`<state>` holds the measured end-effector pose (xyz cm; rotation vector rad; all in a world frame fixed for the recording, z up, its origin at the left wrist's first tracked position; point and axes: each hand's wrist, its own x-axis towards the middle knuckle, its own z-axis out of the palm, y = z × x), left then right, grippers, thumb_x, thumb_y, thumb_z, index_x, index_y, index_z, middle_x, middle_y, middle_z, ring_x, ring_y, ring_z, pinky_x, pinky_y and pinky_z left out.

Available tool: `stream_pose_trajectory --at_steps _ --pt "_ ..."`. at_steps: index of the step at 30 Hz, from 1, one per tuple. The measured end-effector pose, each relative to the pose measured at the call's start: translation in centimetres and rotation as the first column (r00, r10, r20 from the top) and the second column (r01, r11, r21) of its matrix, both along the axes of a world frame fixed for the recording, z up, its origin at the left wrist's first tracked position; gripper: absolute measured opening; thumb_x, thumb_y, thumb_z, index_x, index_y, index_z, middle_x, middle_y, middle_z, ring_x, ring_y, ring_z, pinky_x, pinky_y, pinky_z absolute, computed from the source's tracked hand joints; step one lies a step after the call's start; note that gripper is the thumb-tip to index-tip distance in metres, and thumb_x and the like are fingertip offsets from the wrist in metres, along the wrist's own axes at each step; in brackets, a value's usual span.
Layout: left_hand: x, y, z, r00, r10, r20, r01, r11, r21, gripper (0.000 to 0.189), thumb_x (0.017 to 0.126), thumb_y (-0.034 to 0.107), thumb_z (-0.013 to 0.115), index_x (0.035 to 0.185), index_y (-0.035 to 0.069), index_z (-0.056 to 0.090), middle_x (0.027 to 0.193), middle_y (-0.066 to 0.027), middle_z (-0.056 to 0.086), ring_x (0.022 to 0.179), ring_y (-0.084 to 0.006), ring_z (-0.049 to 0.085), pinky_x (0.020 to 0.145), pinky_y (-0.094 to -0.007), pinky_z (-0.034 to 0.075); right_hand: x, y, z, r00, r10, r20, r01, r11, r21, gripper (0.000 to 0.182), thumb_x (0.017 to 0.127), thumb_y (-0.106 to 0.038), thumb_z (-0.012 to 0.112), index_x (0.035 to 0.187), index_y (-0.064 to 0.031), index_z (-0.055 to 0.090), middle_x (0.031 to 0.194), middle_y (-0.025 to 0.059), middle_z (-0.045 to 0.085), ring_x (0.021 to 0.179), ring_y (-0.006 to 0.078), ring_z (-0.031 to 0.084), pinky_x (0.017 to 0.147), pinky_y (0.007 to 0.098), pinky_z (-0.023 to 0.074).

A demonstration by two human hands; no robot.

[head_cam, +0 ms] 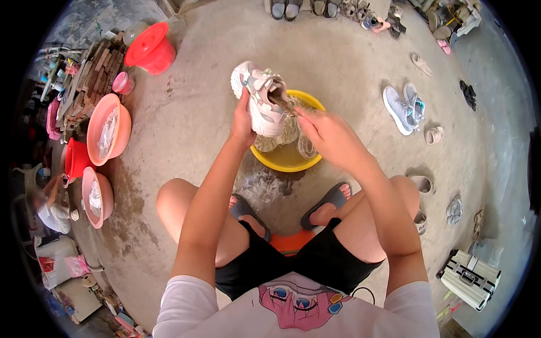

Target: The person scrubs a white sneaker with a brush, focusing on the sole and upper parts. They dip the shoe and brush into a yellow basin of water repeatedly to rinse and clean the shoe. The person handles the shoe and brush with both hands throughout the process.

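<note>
My left hand (244, 120) grips a white and grey sneaker (264, 101) by its sole, raised above a yellow basin (263, 162). My right hand (323, 131) holds the handle of a brush (284, 102), whose far end is hidden inside the shoe's opening. Murky water fills the basin below. More footwear (289, 131) lies in that water, partly covered by the sneaker and my right hand. Wet, whitish suds (270, 184) mark the concrete in front of the basin, between my feet in grey slippers (249, 213).
To the left stand pink basins (122, 139) holding white items, a red bucket (158, 57) and stacked bricks (91, 82). A person (53, 211) is at the far left. Grey sneakers (403, 110), scattered slippers (434, 135) and a white suitcase (469, 279) are on the right.
</note>
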<state>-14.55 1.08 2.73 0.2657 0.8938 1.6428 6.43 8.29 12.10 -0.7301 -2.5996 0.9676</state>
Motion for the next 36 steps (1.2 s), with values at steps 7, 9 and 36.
stream_pose_trajectory --at_steps 7,9,36 --pt "0.0 0.9 -0.1 0.994 -0.016 -0.112 0.012 0.999 -0.037 0.064 0.111 0.055 0.032 0.152 0.008 0.046 0.143 -0.0124 0.061 0.127 -0.0272 0.063 0.108 -0.0451 0.052 0.3 1.3 -1.4 1.000 -0.001 -0.026 0.000 0.999 -0.040 0.034 0.105 -0.024 0.051 0.127 -0.0013 0.066 0.096 0.0276 0.070 0.093 0.0467 0.067 0.080 0.0548 0.0521" --pt "-0.8 0.3 0.4 0.996 -0.002 -0.088 -0.001 0.999 -0.034 0.065 0.111 0.055 0.029 0.152 0.008 0.046 0.143 -0.0127 0.061 0.127 -0.0285 0.063 0.110 -0.0474 0.051 0.3 1.2 -1.2 0.998 0.044 -0.041 -0.046 0.998 -0.046 0.034 0.105 -0.024 0.051 0.126 -0.0022 0.066 0.097 0.0277 0.070 0.094 0.0466 0.067 0.080 0.0550 0.0521" --pt "0.1 -0.1 -0.3 0.996 0.001 -0.087 -0.005 0.999 -0.045 0.055 0.113 0.045 0.035 0.152 0.008 0.046 0.144 -0.0077 0.060 0.129 -0.0240 0.060 0.110 -0.0407 0.047 1.1 2.5 -0.7 0.997 0.053 -0.056 -0.059 0.991 -0.119 0.034 0.103 -0.023 0.054 0.127 -0.0026 0.067 0.085 0.0253 0.069 0.081 0.0454 0.068 0.074 0.0529 0.0527"
